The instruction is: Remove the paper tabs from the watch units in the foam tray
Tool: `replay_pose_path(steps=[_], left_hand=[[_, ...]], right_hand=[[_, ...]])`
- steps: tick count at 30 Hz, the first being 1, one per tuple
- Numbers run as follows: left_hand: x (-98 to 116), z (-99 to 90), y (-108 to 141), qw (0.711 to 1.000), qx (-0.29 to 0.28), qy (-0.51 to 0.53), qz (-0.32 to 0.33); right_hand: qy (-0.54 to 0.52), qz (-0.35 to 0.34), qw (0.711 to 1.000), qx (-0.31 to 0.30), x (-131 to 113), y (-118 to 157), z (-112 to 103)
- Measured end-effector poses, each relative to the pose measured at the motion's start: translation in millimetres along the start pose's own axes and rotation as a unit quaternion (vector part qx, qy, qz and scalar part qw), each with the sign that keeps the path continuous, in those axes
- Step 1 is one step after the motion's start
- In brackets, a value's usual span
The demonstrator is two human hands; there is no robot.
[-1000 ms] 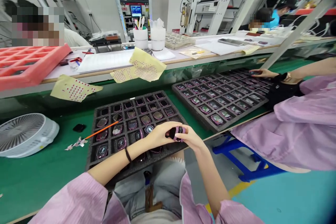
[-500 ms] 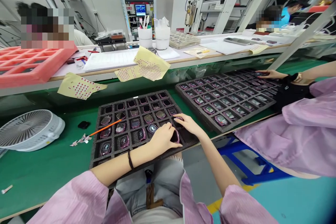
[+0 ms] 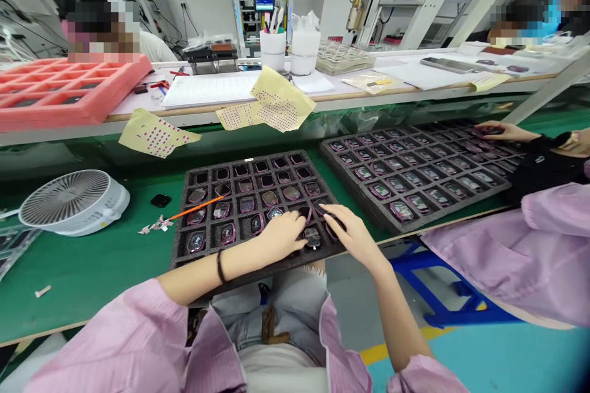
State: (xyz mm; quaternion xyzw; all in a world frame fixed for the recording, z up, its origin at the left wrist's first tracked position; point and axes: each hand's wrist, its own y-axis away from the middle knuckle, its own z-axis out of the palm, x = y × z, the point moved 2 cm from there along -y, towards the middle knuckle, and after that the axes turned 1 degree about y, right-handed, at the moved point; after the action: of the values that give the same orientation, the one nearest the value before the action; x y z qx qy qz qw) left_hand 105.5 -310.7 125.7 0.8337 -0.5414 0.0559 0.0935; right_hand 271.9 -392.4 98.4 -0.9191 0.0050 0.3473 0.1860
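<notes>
At seven o'clock from mid-view, a grey foam tray holds purple-rimmed watches in its compartments; a second tray, at three o'clock, is similarly filled. Over the nearer tray's four o'clock corner, the left hand bends palm-down, the right hand slants toward eleven; whether either grasps anything, I cannot tell. Between them one watch lies face-up, long axis roughly twelve-to-six.
</notes>
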Motion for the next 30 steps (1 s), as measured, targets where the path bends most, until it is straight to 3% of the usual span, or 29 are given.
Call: replay_pose_path(steps=[3, 8, 11, 14, 18, 22, 27, 30], left_hand=[[-12.8, 0.5, 29.5, 0.999, -0.048, 0.002, 0.000], [-13.6, 12.7, 33.6, 1.000, -0.020, -0.019, 0.011], [-18.5, 13.0, 31.3, 0.999, -0.008, 0.030, 0.039], [-29.8, 5.0, 41.1, 0.994, 0.048, 0.096, 0.027], [-46.6, -12.0, 66.5, 0.983, 0.097, 0.156, -0.002], [-54.4, -22.3, 88.0, 0.992, 0.070, 0.099, 0.020], [-44.8, -10.3, 104.0, 0.988, -0.007, 0.029, 0.154], [-44.5, -0.6, 111.3, 0.992, -0.004, 0.019, 0.126]], right_hand=[[0.019, -0.026, 0.999, -0.041, -3.4, 1.0, 24.9], [0.041, -0.005, 0.999, -0.022, 2.6, -10.4, 54.7], [-0.007, -0.031, 0.999, -0.044, 5.0, -19.0, 55.8], [-0.047, -0.066, 0.992, -0.094, 7.1, -25.3, 50.0], [-0.013, -0.072, 0.994, -0.083, 1.9, -30.4, 45.6], [0.000, -0.087, 0.994, -0.066, -18.9, -35.1, 57.4], [0.006, -0.115, 0.987, -0.112, -31.1, -40.9, 84.2], [0.022, -0.120, 0.986, -0.112, -28.4, -41.4, 89.3]])
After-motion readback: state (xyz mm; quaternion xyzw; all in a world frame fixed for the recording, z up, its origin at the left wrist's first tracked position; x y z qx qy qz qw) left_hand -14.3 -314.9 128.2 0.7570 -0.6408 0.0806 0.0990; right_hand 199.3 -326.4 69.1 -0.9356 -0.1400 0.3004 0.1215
